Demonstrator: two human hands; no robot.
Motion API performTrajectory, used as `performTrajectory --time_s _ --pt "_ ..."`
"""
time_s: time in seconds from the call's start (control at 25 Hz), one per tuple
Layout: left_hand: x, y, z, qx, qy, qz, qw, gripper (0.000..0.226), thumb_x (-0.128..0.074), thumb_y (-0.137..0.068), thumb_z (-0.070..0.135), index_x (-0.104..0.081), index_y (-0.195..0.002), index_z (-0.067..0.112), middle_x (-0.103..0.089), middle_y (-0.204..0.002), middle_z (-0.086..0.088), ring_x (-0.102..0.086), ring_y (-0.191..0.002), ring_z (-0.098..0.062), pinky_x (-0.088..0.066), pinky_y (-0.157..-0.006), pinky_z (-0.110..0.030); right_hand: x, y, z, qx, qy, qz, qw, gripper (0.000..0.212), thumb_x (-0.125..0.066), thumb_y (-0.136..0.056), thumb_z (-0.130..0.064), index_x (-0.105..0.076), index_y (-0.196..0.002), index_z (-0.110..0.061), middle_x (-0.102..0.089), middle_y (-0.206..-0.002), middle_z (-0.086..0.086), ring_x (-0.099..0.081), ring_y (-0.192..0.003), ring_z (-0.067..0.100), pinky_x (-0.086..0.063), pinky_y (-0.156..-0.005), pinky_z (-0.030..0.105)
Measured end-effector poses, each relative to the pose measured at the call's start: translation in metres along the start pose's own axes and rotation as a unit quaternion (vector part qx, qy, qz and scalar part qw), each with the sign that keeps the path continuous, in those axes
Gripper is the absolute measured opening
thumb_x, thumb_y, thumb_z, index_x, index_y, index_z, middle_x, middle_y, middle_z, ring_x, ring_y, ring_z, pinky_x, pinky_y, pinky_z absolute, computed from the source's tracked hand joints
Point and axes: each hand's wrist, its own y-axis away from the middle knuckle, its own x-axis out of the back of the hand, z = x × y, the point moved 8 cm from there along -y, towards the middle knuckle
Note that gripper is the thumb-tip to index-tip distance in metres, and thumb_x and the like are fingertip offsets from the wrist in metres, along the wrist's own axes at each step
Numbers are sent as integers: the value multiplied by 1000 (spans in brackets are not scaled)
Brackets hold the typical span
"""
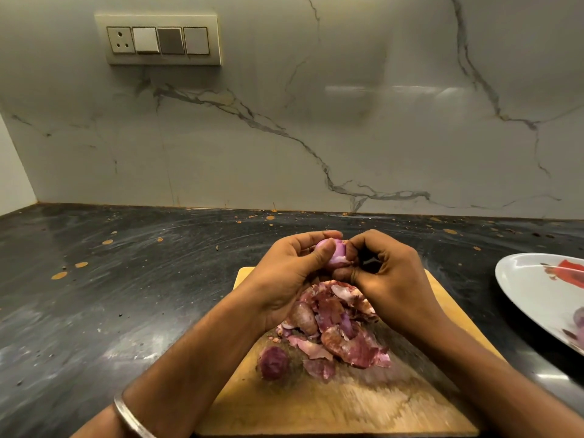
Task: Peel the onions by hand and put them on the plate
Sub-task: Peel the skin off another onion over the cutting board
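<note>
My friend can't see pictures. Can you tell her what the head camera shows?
Two hands peel a small purple onion above a wooden cutting board: the left hand holds it while the right hand pinches at its end. A pile of onion skins lies on the board, and a white plate sits to the right on the dark counter.

Backdrop: a glossy white marble-look wall panel (316, 121) with grey and gold veining is seen beyond the hands, soft light streaks reflected on it above and to their right. A cream rectangular switch plate (158, 39), with one round-pin socket and three rocker switches, is mounted high up, left of the hands. A dark, swirled black stone countertop (126, 279) is spread beneath and around the hands, dotted with orange-tan specks. A plain pale side wall (12, 178) is met at far left.
</note>
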Motion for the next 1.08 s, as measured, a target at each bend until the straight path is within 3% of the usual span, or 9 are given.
performTrajectory --time_s 0.12,0.28,0.48,0.68,0.88,1.0,1.08 --pt "1 -1 1 -7 13 11 1000 31 -60 -87 9 -63 -116 -3 -72 -97 -17 -71 -82 -21 -61 -69 -27 -2 1 -4 22 10 12 1000 23 -82 -77 -1 -63 -82 -14 -64 -81 -4 -64 -78 18 -55 -68 40" --pt "3 -1 2 -5 14 24 1000 36 -64 -83 7 -62 -118 -1 -73 -97 -15 -72 -82 -20 -60 -67 -25 2 2 -9 29 22 30 999 36 -87 -74 -13 -60 -97 -21 -64 -90 -10 -65 -83 10 -57 -70 29" --pt "2 -1 -1 -2 24 25 999 43 -68 -75 9 -62 -116 0 -73 -98 -17 -73 -82 -23 -62 -68 -28 7 2 -12 39 43 57 997 38 -90 -70 -14 -61 -93 -21 -65 -85 -12 -65 -79 7 -55 -68 19" --pt "4 -3 -3 -12 23 39 999 42 -71 -73 13 -62 -112 1 -71 -96 -15 -72 -82 -22 -62 -69 -31 12 3 -10 33 37 74 996 25 -86 -73 -4 -68 -87 -15 -69 -82 -7 -69 -77 8 -58 -68 24" --pt "5 -3 -1 -7 24 41 999 42 -69 -75 16 -64 -114 2 -72 -98 -15 -71 -83 -21 -60 -65 -26 5 3 -13 56 12 55 997 23 -80 -76 7 -70 -83 -13 -68 -81 -4 -68 -77 9 -56 -66 20" --pt "6 -3 -1 -2 43 46 998 44 -64 -80 20 -63 -119 -1 -71 -97 -16 -70 -83 -20 -59 -64 -24 -3 4 -17 80 36 26 996 21 -83 -75 1 -69 -83 -12 -66 -80 -4 -65 -76 12 -55 -64 32" --pt "6 -3 -1 0 57 52 997 39 -59 -88 18 -61 -122 -1 -70 -98 -17 -68 -82 -19 -59 -64 -24 -5 4 -19 91 32 9 995 20 -86 -75 -4 -69 -82 -13 -65 -80 -5 -65 -74 13 -54 -63 32"
